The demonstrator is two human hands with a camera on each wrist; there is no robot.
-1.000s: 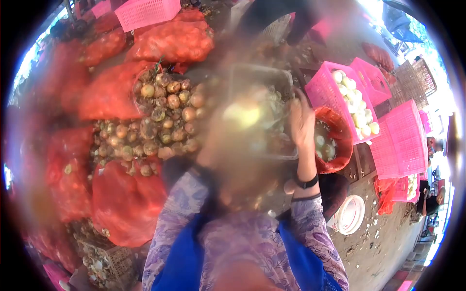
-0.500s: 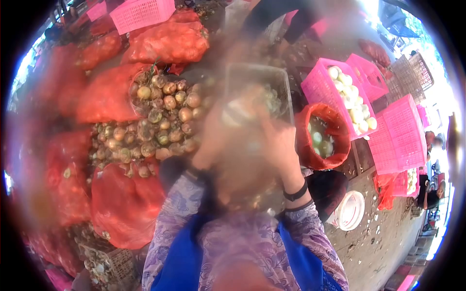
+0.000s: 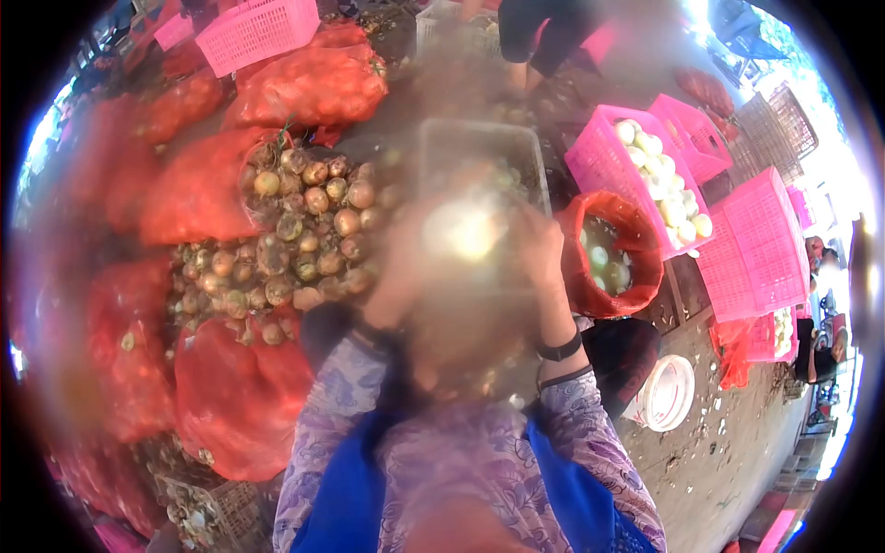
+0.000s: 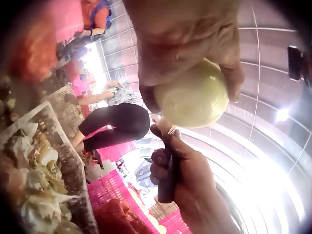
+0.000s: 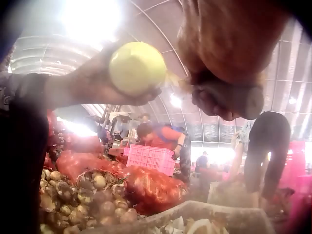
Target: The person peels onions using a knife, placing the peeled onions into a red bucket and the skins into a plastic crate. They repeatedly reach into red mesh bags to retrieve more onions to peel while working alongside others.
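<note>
In the left wrist view, my left hand (image 4: pixel 187 34) grips a pale, peeled onion (image 4: pixel 192 95) from above, with fingers around its sides. Below it my right hand (image 4: pixel 195 178) holds a knife by its dark handle (image 4: pixel 168 180); the blade is mostly hidden, and a shred of peel shows by the thumb. The right wrist view shows the onion's smooth yellow-white face, with the right hand's curled fingers close beside it. Both hands are over a pale bin (image 3: pixel 544 170) of onion skins. Glare and blur cover the onion in the head view.
Unpeeled onions (image 3: pixel 309 221) spill from red mesh sacks (image 3: pixel 198 184) on the left. On the right stand a red-lined container (image 3: pixel 576 276) holding peeled onions, pink crates (image 3: pixel 599 175) and a white bucket (image 3: pixel 664 396). Another person's legs (image 3: pixel 544 37) are beyond the bin.
My right hand came inward from the bin's right side to the onion, then drew slightly back to the right. My left hand stays at the onion. The view shifted slightly.
</note>
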